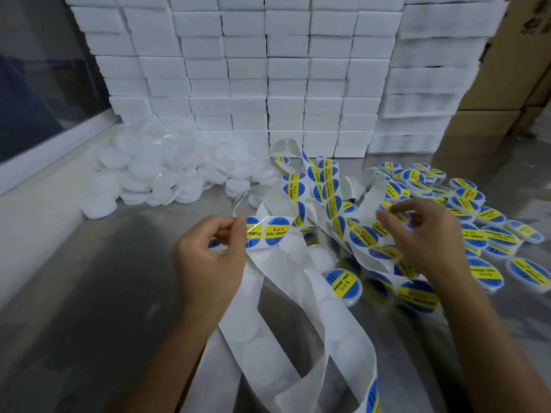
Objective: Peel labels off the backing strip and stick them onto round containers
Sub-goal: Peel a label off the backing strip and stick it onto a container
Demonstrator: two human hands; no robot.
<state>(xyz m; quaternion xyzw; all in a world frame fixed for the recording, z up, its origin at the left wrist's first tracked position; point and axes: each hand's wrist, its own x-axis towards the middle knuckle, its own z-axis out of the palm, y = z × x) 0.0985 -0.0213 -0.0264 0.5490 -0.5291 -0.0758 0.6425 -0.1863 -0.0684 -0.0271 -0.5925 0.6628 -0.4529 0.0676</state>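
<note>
The backing strip (269,234) runs roughly nine to three o'clock between the hands, its long white tail looping down towards six. The left hand (208,257) pinches its end between thumb and curled fingers. Blue-and-yellow round labels (277,231) sit along it. At ten o'clock lies a heap of plain white containers (155,174) on the grey metal table (89,278), white boxes (268,70) stacked behind. The right hand (423,234), fingers curled, pinches a label above labelled containers (489,234) at three.

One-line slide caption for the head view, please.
Left hand pinches the label strip; right hand hovers over labelled containers, unlabelled ones piled behind.
</note>
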